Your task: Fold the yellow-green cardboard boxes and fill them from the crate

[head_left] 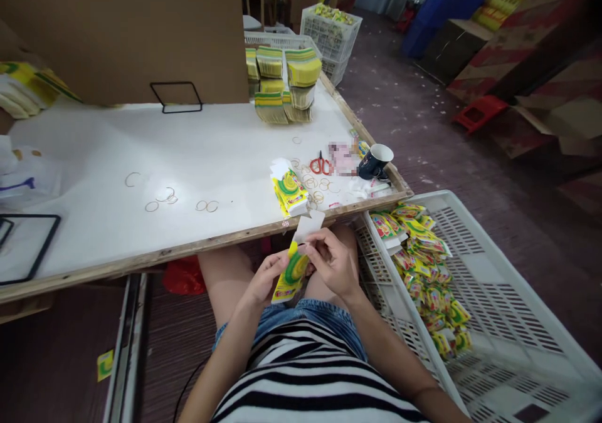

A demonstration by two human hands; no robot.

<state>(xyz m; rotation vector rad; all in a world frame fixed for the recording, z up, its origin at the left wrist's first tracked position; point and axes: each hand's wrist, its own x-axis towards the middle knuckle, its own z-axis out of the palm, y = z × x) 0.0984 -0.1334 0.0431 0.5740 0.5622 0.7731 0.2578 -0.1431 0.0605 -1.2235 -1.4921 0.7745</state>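
Over my lap I hold a yellow and green printed carton (292,274) between both hands, its white flaps standing up at the top end. My left hand (269,275) grips the carton's left edge. At its upper right, my right hand (333,261) pinches near the white flap with thumb and fingers. Just beyond, on the table's near edge, lies a small stack of similar flat cartons (290,188). To my right, a white plastic crate (451,207) contains many yellow packets (426,279).
Rubber bands (207,206) lie scattered on the white table (103,153). Red-handled scissors (320,165) and a dark mug (375,161) are at its right end. Bundled cartons (286,84) stack at the back beside a large cardboard sheet (132,34). A red stool (480,113) stands on the floor.
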